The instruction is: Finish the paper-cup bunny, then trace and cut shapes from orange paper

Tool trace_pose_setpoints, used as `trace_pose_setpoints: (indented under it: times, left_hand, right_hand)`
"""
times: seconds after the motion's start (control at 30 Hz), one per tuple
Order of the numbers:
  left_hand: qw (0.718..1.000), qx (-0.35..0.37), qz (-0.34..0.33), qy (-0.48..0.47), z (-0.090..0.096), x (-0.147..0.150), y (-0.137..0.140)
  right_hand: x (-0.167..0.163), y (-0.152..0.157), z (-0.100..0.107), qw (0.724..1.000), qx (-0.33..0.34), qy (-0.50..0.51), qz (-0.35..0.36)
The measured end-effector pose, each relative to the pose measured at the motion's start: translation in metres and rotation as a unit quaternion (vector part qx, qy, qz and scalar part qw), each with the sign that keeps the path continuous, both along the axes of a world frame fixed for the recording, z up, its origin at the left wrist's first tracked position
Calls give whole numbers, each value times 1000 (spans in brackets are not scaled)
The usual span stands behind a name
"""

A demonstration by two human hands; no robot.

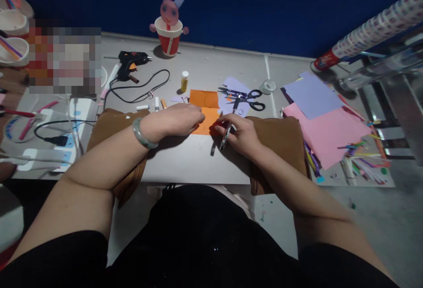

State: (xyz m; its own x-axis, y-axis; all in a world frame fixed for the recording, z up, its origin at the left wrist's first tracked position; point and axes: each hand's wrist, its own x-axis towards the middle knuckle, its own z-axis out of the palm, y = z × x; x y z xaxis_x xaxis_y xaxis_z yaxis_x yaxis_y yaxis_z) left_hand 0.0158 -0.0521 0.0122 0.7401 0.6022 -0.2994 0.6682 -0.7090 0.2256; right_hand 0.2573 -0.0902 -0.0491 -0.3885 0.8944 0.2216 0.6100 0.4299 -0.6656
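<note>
My left hand (185,120), with a jade-like bangle (142,134) at the wrist, rests on the left edge of an orange sheet of paper (208,125). Its fingers are curled together against the paper. Curved dark lines show on the sheet, which has a crease or seam across it. A dark marker (226,138) is held slanted in the closed fingers of my right hand (243,136), at the paper's right edge. Black-handled scissors (254,100) lie beyond that hand on purple paper (236,85).
A glue stick (184,82), a black glue gun (130,64) with its cord, and a paper cup with a rabbit head (169,41) stand or lie further back. Tape (267,86) sits right of the scissors. Brown cushions (277,147) lie under both forearms. Pink paper (325,134) and a power strip (69,134) flank them.
</note>
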Motion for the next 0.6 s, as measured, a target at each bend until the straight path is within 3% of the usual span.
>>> trace_pose_setpoints:
  times: [0.1, 0.27, 0.6]
  left_hand:
    - [1000, -11, 5, 13, 4, 1, -1]
    - [1000, -18, 4, 25, 7, 2, -2]
    - [1000, -21, 7, -1, -4, -2, 0]
  right_hand:
    - [12, 1, 3, 999, -16, 19, -25]
    - [16, -3, -2, 998, -48, 47, -6]
    - [10, -2, -13, 999, 6, 23, 45]
